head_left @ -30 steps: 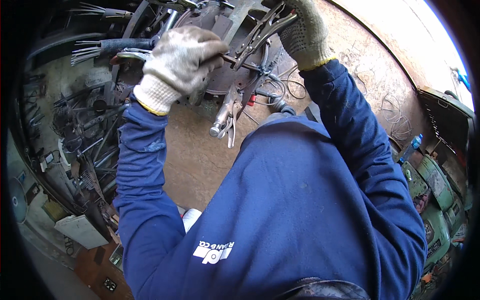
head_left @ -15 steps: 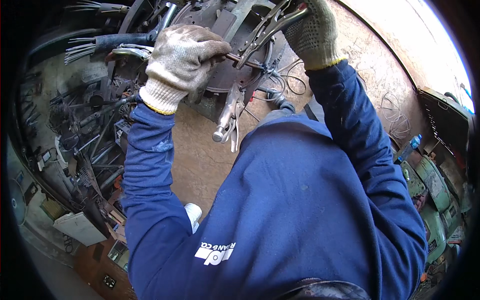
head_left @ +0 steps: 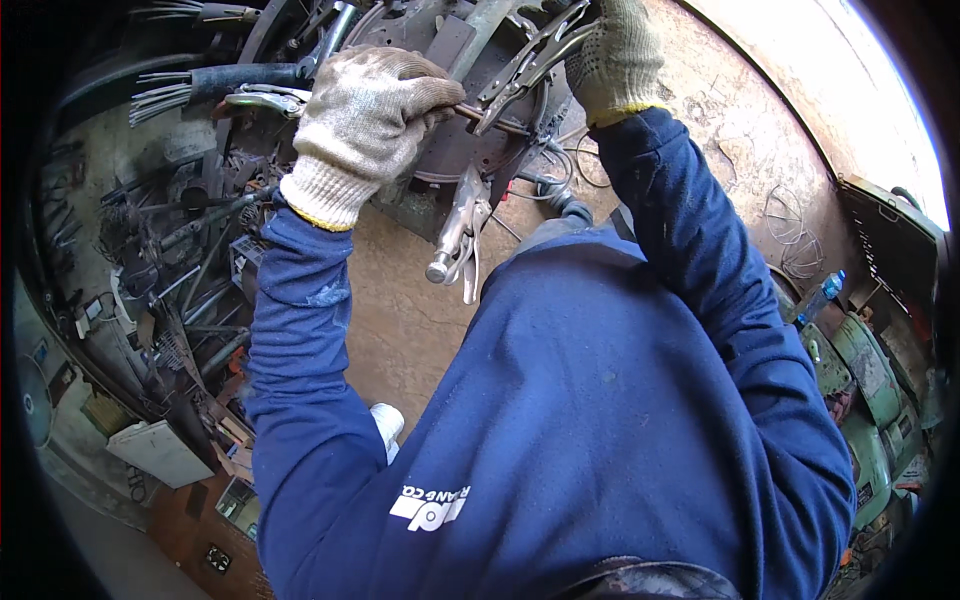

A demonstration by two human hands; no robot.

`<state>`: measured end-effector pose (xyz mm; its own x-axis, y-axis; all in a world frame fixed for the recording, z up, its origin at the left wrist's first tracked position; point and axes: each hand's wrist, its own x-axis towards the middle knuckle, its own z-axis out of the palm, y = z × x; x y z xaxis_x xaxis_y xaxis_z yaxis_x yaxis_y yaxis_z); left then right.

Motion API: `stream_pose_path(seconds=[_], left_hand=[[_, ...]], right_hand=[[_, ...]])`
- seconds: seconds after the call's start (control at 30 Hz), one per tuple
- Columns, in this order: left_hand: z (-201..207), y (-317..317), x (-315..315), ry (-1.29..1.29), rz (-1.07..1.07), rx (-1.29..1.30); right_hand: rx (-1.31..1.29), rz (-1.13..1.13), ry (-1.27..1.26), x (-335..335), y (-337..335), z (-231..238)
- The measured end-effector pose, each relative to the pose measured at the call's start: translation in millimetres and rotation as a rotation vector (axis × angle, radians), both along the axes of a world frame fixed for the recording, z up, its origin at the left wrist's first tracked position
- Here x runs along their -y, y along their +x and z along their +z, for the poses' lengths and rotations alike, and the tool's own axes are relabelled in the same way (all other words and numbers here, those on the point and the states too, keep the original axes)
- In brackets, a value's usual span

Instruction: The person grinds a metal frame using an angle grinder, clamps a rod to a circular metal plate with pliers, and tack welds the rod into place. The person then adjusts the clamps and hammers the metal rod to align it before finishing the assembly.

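My left hand (head_left: 368,118), in a grey knit glove, is closed around a thin metal rod that crosses the dark metal workpiece (head_left: 440,60) at the top of the view. My right hand (head_left: 615,55), also gloved, grips the handles of a pair of locking pliers (head_left: 530,62) clamped on that workpiece. A second pair of locking pliers (head_left: 455,238) hangs down from the workpiece, clamped and untouched by either hand. My blue sleeves and torso hide most of the lower view.
A cluttered pile of metal bars, rods and tools (head_left: 170,250) lies at the left. Loops of wire (head_left: 795,245) rest on the rusty brown floor at the right. A plastic bottle (head_left: 822,297) and green machinery (head_left: 870,390) stand at the right edge.
Both hands and the workpiece sit slightly higher in the picture than a second ago. Grips look unchanged, and the hanging pliers stay clamped.
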<state>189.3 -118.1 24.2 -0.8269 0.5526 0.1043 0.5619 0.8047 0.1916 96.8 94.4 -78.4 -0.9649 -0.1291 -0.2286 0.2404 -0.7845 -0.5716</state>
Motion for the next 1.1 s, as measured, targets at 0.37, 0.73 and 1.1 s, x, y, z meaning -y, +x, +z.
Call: stream_pose_path(seconds=[0.37, 0.73, 1.1], left_hand=[[-2, 2, 3, 0.016, -0.014, -0.016], [9, -1, 7, 0.14, 0.006, -0.069], [-9, 21, 4, 0.102, 0.137, -0.208]], right_hand=[[0.052, -0.062, 0.227, 9, -14, -2], [-0.095, 0.094, 0.217, -108, -2, -51], [0.41, -0.003, 0.627, -237, 94, -99]])
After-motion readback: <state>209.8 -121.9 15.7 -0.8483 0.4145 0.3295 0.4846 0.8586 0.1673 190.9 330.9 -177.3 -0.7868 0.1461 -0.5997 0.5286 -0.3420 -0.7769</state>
